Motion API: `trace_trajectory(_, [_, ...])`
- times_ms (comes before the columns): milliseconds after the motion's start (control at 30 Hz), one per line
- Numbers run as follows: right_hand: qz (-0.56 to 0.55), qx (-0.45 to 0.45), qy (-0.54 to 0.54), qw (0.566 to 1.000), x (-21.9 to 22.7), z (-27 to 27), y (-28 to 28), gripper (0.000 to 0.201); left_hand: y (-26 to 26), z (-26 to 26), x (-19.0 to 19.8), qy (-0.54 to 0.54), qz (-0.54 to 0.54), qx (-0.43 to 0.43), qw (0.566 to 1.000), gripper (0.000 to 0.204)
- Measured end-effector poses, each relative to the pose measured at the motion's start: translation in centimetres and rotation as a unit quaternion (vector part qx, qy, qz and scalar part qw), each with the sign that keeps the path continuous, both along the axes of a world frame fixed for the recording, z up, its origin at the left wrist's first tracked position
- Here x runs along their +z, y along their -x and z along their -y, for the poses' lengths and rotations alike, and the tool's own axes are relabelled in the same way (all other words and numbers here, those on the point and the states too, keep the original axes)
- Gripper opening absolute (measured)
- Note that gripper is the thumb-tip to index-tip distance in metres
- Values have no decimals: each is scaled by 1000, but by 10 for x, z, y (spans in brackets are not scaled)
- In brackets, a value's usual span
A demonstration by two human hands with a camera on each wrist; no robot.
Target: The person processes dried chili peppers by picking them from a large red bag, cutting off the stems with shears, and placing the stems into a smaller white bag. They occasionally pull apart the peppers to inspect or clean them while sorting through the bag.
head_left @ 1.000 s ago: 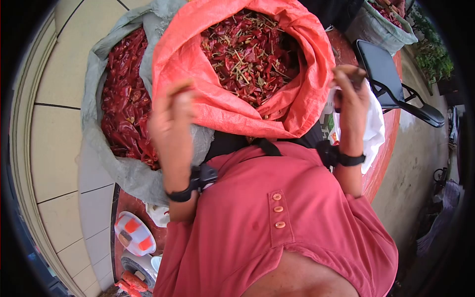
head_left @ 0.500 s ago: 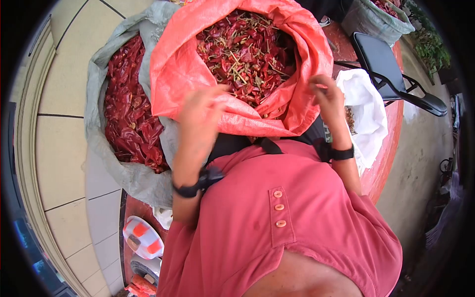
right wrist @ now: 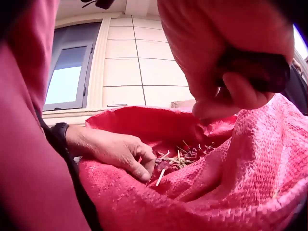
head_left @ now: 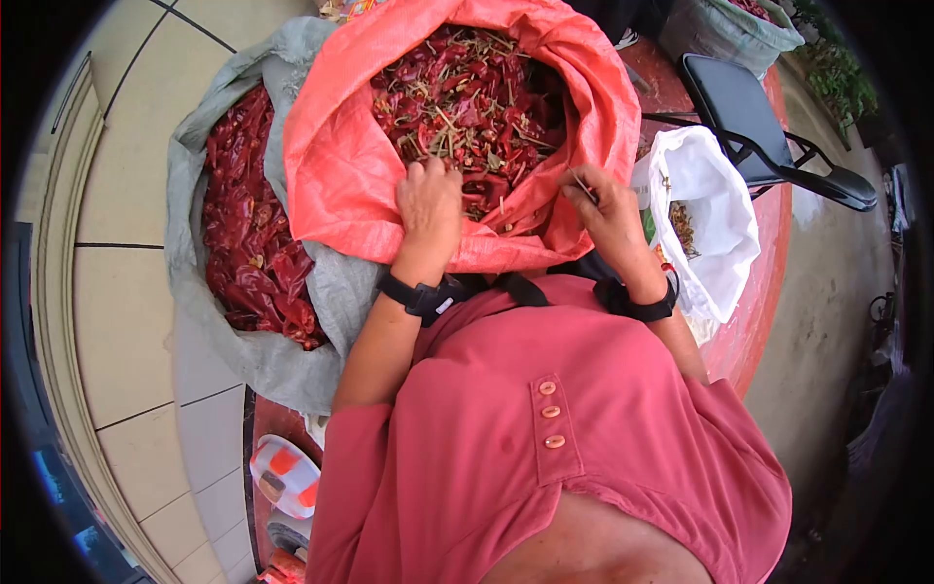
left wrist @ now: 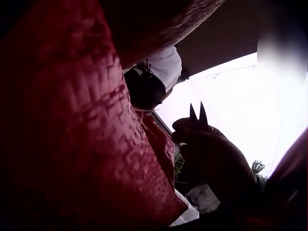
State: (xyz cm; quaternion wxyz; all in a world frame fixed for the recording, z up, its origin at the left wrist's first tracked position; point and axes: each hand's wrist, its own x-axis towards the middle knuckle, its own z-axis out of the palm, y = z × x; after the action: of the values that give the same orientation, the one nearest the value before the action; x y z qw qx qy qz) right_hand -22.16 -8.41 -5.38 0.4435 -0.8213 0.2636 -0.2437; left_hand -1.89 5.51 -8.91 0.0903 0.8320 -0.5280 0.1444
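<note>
A coral-red woven sack (head_left: 341, 185) holds dried red chillies (head_left: 462, 88) mixed with pale stems. The left hand (head_left: 431, 209) reaches over its near rim, fingers bent down at the chillies; in the right wrist view that hand (right wrist: 115, 151) has thumb and fingertips beside stems, and whether they pinch anything is unclear. At the sack's right rim, the right hand (head_left: 613, 219) grips a small dark cutting tool (head_left: 586, 188). Two pointed blades (left wrist: 198, 115) rise from that hand (left wrist: 211, 154) in the left wrist view, slightly apart. Its dark handle (right wrist: 255, 70) lies inside the curled fingers.
A grey sack (head_left: 248, 360) of red chillies stands at the left. On the right are a white bag (head_left: 725, 209) with dry bits inside and a black folding chair (head_left: 735, 107). A red-patched white basin (head_left: 285, 475) is at lower left, another sack (head_left: 730, 39) at upper right.
The left hand has moved right, from the sack's left side to the chillies at its near edge. The right hand has come inward and left from beside the white bag to the sack's rim.
</note>
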Motion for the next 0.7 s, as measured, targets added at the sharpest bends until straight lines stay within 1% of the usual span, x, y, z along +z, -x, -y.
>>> trace_trajectory(100, [-13,23,25,999,-8,0,-2,10,-12,-1,7,44,-17,69,996,9])
trace_trajectory(133, [-17,32,33,999,-10,1,-4,9,-18,-2,9,61,-42,77,994,10])
trace_trajectory(200, [-17,43,42,998,-9,0,-5,9,-28,-2,14,133,-102,79,983,9])
trace_trajectory(267, [-22,49,47,997,-9,-1,-6,9,-28,-3,23,198,-156,83,964,11])
trace_trajectory(333, [-30,50,50,997,-11,-1,-7,9,-29,-3,27,258,-228,80,935,13])
trace_trajectory(367, [-16,56,35,998,-11,-1,-9,10,-30,-2,29,288,-263,78,918,14])
trace_trajectory(433, [13,69,6,998,-9,-4,-17,11,-35,-1,21,318,-379,57,867,15])
trace_trajectory(467, [26,74,10,997,-7,-5,-22,12,-38,-1,19,330,-435,44,837,16])
trace_trajectory(500, [39,79,14,996,-4,-6,-28,12,-36,1,25,336,-488,58,804,16])
trace_trajectory(533, [52,83,18,995,-1,-7,-34,13,-29,1,35,340,-539,72,767,15])
trace_trajectory(567, [63,87,-1,994,5,-9,-39,13,-25,2,41,342,-588,85,728,15])
trace_trajectory(633, [83,97,-39,991,16,-14,-51,13,-24,4,39,377,-660,67,646,14])
trace_trajectory(667, [63,94,-148,982,17,-16,-57,15,-24,4,39,392,-693,59,602,14])
trace_trajectory(700, [67,93,-199,973,20,-16,-62,15,-21,4,40,400,-713,59,573,14])
